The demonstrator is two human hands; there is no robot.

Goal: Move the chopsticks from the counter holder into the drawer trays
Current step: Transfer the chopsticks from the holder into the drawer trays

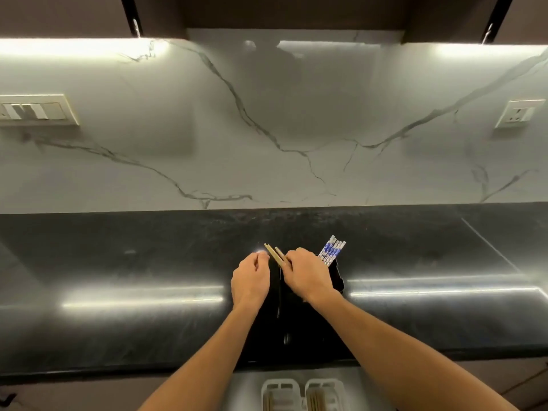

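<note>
A black holder (336, 277) stands on the dark counter (118, 262), mostly hidden behind my hands. Several blue-and-white patterned chopsticks (331, 250) stick out of its right side. My right hand (305, 274) is closed around tan wooden chopsticks (275, 255), whose ends poke up to the left above the holder. My left hand (250, 281) hovers just left of them with its fingertips pinched near their tips; whether it touches them I cannot tell. At the bottom edge, white drawer trays (302, 393) lie in the open drawer, with tan chopsticks inside.
A marble backsplash (267, 129) rises behind the counter, with a switch plate (35, 109) at the left and a socket (519, 112) at the right. The counter's front edge runs just above the drawer.
</note>
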